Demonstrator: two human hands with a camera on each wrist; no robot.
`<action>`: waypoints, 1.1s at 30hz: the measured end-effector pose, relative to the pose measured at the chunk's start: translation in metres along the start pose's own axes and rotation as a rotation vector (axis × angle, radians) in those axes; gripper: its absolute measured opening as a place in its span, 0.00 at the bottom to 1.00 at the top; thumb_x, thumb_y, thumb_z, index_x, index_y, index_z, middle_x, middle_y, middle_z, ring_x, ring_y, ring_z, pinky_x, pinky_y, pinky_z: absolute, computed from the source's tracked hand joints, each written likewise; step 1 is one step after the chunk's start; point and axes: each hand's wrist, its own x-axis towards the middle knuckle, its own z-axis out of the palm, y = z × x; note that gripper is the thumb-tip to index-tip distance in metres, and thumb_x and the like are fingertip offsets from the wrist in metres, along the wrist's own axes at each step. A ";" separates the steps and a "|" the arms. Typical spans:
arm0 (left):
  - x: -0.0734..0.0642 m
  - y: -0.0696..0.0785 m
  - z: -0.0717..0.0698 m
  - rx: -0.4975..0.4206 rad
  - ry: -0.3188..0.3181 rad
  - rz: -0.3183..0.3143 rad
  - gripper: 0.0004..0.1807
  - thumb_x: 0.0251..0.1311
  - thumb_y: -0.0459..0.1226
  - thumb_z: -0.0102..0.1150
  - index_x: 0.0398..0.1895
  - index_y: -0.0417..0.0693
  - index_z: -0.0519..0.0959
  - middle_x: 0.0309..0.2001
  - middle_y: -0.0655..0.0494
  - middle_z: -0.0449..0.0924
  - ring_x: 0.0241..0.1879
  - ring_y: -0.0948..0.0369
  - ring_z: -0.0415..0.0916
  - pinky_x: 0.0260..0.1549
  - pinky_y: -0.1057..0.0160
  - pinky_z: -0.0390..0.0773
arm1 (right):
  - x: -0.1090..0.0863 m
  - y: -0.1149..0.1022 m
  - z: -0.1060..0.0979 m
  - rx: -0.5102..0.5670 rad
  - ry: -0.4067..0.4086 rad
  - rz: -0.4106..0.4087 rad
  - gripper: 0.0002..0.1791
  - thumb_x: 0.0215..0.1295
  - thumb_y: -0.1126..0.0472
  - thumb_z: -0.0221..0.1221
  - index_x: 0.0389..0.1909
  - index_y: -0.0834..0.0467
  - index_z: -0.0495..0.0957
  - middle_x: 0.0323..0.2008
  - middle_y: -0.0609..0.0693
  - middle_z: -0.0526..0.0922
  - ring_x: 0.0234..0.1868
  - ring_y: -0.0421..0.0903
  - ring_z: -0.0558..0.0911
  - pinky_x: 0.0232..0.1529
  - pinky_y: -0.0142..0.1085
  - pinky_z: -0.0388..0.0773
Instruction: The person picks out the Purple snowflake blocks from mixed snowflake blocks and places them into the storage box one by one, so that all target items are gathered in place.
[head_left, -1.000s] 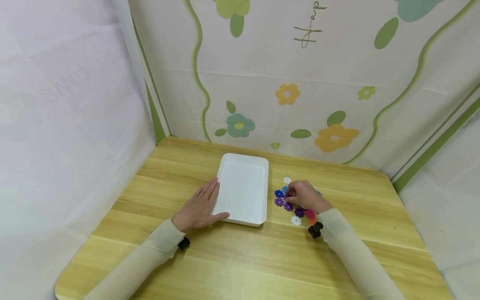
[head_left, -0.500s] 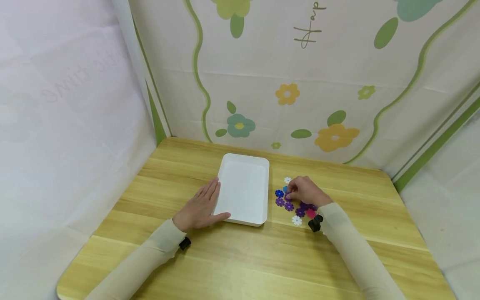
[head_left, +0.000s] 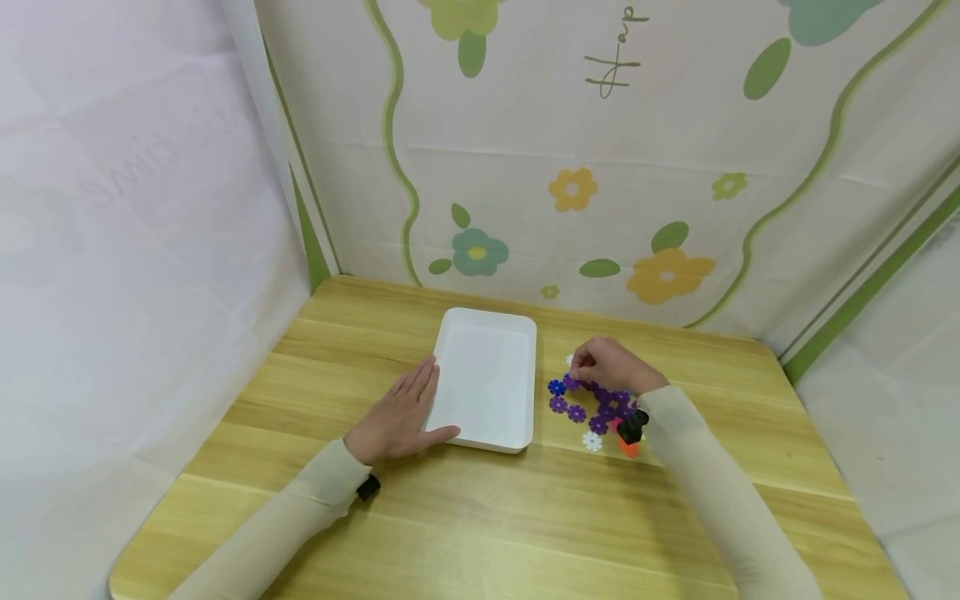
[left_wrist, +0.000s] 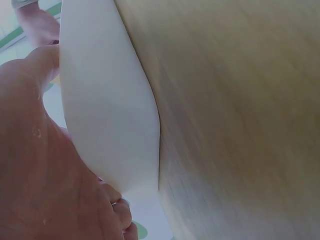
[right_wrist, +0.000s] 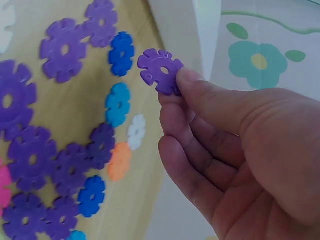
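Note:
My right hand (head_left: 611, 367) pinches a purple notched plastic disc (right_wrist: 159, 71), a snowflake-shaped building piece, between thumb and forefinger. In the right wrist view it is lifted above the table, and the other fingers are curled below it. Several loose discs in purple, dark blue (right_wrist: 121, 53), light blue (right_wrist: 118, 105), orange (right_wrist: 119, 161) and white (right_wrist: 136, 132) lie around and under that hand. My left hand (head_left: 393, 415) rests with straight fingers along the left side of a white tray (head_left: 486, 375); its thumb lies over the near edge.
The wooden table (head_left: 480, 517) holds the tray near its middle, with the discs just to the right of it. A flower-printed cloth (head_left: 510, 167) stands behind the table's far edge. Similar pale cloth (head_left: 150, 275) rises on the left.
My right hand has lifted a purple disc from the group and shifted slightly up and away, uncovering more purple pieces. My left hand and the tray stay in place.

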 end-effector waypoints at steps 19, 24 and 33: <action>0.001 -0.001 0.000 0.025 -0.004 -0.007 0.60 0.72 0.69 0.48 0.84 0.29 0.45 0.86 0.35 0.37 0.87 0.42 0.39 0.82 0.39 0.53 | 0.054 -0.089 -0.004 -0.049 -0.125 -0.088 0.08 0.76 0.60 0.63 0.36 0.57 0.87 0.34 0.50 0.88 0.31 0.43 0.79 0.37 0.33 0.78; 0.003 -0.001 0.000 0.044 -0.001 -0.006 0.59 0.72 0.68 0.50 0.83 0.28 0.47 0.86 0.33 0.39 0.86 0.40 0.42 0.81 0.39 0.55 | 0.075 -0.109 0.015 -0.084 -0.177 -0.120 0.07 0.74 0.60 0.65 0.35 0.55 0.88 0.32 0.47 0.89 0.32 0.40 0.81 0.39 0.32 0.80; 0.002 0.000 -0.002 0.055 -0.037 -0.025 0.60 0.72 0.70 0.47 0.84 0.30 0.44 0.86 0.36 0.36 0.87 0.42 0.39 0.83 0.41 0.53 | 0.099 -0.141 0.049 -0.102 -0.264 -0.157 0.07 0.73 0.59 0.67 0.33 0.53 0.89 0.28 0.45 0.89 0.30 0.37 0.81 0.38 0.29 0.78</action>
